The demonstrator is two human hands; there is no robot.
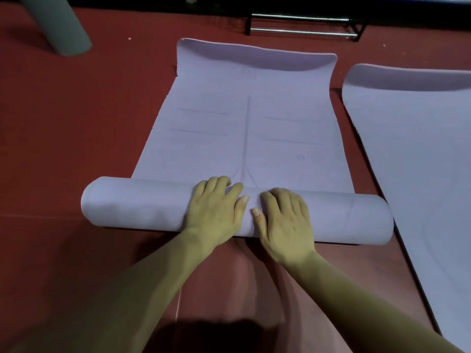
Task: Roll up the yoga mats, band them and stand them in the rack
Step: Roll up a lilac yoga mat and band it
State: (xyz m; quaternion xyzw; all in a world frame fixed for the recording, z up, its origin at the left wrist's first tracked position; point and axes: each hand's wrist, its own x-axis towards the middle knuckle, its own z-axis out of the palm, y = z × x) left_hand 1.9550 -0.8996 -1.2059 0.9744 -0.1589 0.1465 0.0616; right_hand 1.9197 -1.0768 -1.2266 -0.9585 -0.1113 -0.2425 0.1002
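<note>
Lilac mat under flat left grip, right grip; second mat beside, rack beyond.

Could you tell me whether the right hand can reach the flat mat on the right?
Probably yes: the right hand rests on the half-rolled mat, and nothing stands between it and the flat mat alongside.
</note>
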